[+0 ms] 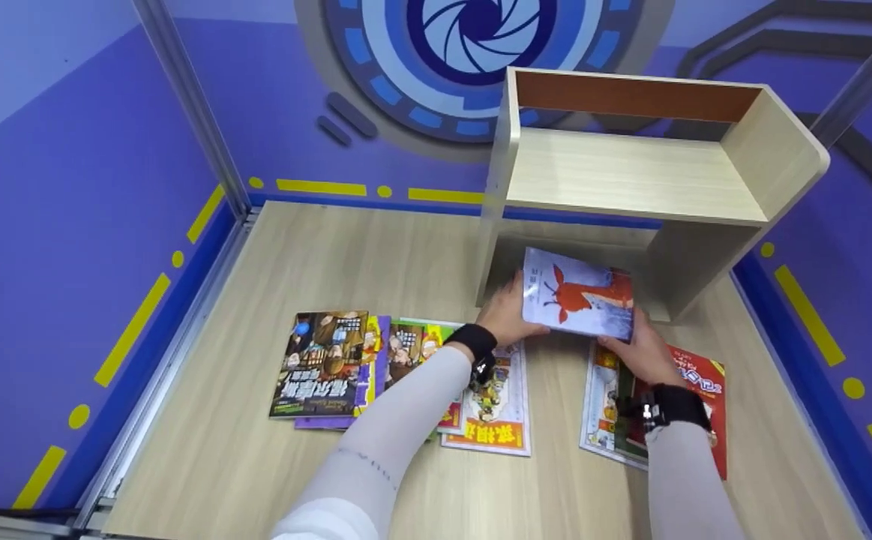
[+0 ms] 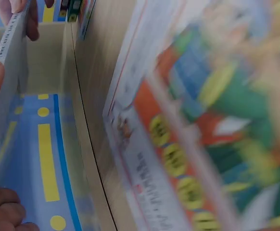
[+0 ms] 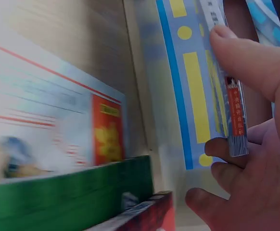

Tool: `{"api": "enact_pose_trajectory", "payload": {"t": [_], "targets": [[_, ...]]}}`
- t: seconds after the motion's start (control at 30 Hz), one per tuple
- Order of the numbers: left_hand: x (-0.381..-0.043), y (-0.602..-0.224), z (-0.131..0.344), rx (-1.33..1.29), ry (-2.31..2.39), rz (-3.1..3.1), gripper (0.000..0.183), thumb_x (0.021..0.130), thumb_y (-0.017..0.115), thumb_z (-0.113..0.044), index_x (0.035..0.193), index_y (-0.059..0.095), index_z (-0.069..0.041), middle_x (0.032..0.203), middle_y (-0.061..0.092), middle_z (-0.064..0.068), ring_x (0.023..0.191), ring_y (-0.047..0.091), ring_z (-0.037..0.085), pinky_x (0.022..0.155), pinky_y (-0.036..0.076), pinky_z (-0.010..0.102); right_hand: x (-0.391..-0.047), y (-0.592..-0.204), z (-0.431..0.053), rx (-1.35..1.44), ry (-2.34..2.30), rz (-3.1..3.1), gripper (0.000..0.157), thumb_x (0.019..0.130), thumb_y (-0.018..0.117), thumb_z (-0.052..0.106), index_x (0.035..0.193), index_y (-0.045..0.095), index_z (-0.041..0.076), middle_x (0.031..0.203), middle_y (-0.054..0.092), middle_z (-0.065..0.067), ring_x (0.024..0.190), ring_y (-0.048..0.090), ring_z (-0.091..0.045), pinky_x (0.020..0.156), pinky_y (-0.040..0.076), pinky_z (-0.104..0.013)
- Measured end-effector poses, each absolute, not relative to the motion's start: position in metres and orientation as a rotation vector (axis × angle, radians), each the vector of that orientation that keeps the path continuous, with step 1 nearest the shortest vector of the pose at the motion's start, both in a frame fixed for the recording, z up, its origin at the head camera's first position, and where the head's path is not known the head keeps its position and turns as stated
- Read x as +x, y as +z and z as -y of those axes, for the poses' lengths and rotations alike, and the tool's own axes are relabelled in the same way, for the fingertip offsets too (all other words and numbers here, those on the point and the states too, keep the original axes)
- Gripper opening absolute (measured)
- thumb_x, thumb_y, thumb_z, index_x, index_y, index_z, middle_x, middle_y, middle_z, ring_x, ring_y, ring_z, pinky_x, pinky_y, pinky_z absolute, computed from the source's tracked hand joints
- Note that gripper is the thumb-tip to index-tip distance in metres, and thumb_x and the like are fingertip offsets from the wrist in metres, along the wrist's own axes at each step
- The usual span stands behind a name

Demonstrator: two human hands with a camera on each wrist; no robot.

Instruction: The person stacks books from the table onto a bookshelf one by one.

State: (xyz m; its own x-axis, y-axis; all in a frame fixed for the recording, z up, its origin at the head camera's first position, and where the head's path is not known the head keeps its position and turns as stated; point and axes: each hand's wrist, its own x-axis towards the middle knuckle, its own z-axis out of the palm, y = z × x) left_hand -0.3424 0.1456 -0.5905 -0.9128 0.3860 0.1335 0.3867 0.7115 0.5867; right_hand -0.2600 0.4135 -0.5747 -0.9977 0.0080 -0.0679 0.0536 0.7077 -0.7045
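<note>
A thin book (image 1: pixel 579 296) with a red giraffe-like animal on its pale cover is held up in front of the lower compartment of a small wooden bookshelf (image 1: pixel 634 172). My left hand (image 1: pixel 509 313) grips its left edge, thumb toward me. At its right edge my right hand (image 1: pixel 645 351) grips it too. The right wrist view shows the book's spine (image 3: pixel 237 110) between thumb and fingers. In the left wrist view the thumb lies along the book (image 2: pixel 7 72), with the other fingers curled lower down.
Several overlapping books, among them a dark comic book (image 1: pixel 321 364) and a white-and-yellow one (image 1: pixel 503 420), lie on the table (image 1: pixel 203 420) left of centre. Below my right hand lie a red book (image 1: pixel 709 420) and others. A purple patterned wall (image 1: pixel 376 90) stands behind.
</note>
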Motion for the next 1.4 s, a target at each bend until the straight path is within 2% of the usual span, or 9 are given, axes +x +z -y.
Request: {"api": "enact_pose_trajectory", "payload": {"t": [0.17,0.47,0.57,0.73,0.87,1.0,1.23,1.33,1.4], "targets": [[-0.369,-0.58,-0.153,-0.618,-1.007,2.914,0.106,0.064,0.079,-0.056,0.142,0.025,-0.01,0.115,0.064,0.008,0.105,0.063,0.022,0.093,0.051,0.034,-0.297,-0.563,-0.42,0.029,-1.219,-2.846,0.102,0.085,0.066,0.045,0.153,-0.004,0.015,0.156,0.017,-0.023,0.142,0.021,-0.044,0.115,0.018,-0.059],[-0.387,-0.571,-0.155,-0.637,-0.928,3.034,0.104,0.07,0.073,-0.057,0.147,0.022,-0.01,0.143,0.044,0.008,0.12,0.054,0.02,0.103,0.045,0.033,-0.328,-0.556,-0.419,0.148,-1.135,-2.726,0.106,0.083,0.065,0.053,0.153,-0.005,0.015,0.16,0.004,-0.017,0.144,0.015,-0.039,0.117,0.013,-0.059],[-0.392,-0.568,-0.156,-0.665,-0.944,3.037,0.104,0.072,0.073,-0.053,0.149,0.02,-0.008,0.149,0.037,0.009,0.127,0.049,0.022,0.108,0.041,0.034,-0.331,-0.555,-0.42,0.14,-1.08,-2.791,0.106,0.082,0.065,0.054,0.153,-0.001,0.01,0.159,0.008,-0.02,0.143,0.019,-0.04,0.116,0.017,-0.059],[-0.397,-0.573,-0.158,-0.614,-0.947,3.076,0.115,0.075,0.072,-0.052,0.151,0.003,-0.002,0.157,0.022,0.013,0.138,0.036,0.023,0.114,0.033,0.031,-0.335,-0.56,-0.418,0.101,-0.964,-2.89,0.106,0.082,0.063,0.057,0.151,0.005,0.001,0.155,0.019,-0.026,0.14,0.025,-0.043,0.115,0.022,-0.057],[-0.393,-0.582,-0.162,-0.54,-0.926,3.132,0.112,0.076,0.069,-0.057,0.151,0.006,-0.002,0.153,0.033,0.013,0.134,0.043,0.022,0.11,0.038,0.029,-0.329,-0.571,-0.42,0.176,-0.887,-2.856,0.107,0.084,0.058,0.059,0.152,-0.006,0.005,0.157,0.006,-0.027,0.142,0.016,-0.048,0.114,0.018,-0.061],[-0.387,-0.589,-0.168,-0.473,-0.857,3.158,0.117,0.077,0.065,-0.062,0.151,-0.002,0.0,0.151,0.036,0.016,0.132,0.046,0.025,0.109,0.04,0.031,-0.323,-0.58,-0.419,0.17,-0.83,-2.862,0.105,0.087,0.056,0.055,0.15,-0.013,0.006,0.155,-0.002,-0.031,0.141,0.011,-0.051,0.112,0.017,-0.064],[-0.38,-0.593,-0.171,-0.49,-0.679,3.083,0.112,0.078,0.065,-0.06,0.152,0.002,-0.004,0.155,0.028,0.013,0.124,0.053,0.025,0.1,0.048,0.032,-0.314,-0.57,-0.407,0.111,-0.882,-2.942,0.101,0.088,0.057,0.053,0.152,-0.004,0.005,0.156,0.008,-0.03,0.139,0.022,-0.048,0.112,0.024,-0.061],[-0.368,-0.592,-0.174,-0.609,-0.616,3.022,0.111,0.077,0.066,-0.06,0.152,0.006,-0.004,0.151,0.035,0.015,0.117,0.058,0.025,0.094,0.051,0.032,-0.301,-0.564,-0.405,0.157,-0.906,-2.949,0.101,0.087,0.057,0.055,0.152,-0.004,0.005,0.155,0.01,-0.03,0.139,0.022,-0.05,0.112,0.022,-0.062],[-0.359,-0.592,-0.177,-0.698,-0.57,2.989,0.109,0.078,0.063,-0.063,0.151,0.008,-0.003,0.151,0.034,0.016,0.125,0.053,0.026,0.102,0.047,0.032,-0.29,-0.563,-0.405,0.183,-0.893,-2.948,0.1,0.087,0.057,0.053,0.152,-0.002,0.004,0.154,0.008,-0.032,0.138,0.019,-0.052,0.112,0.021,-0.063]]}}
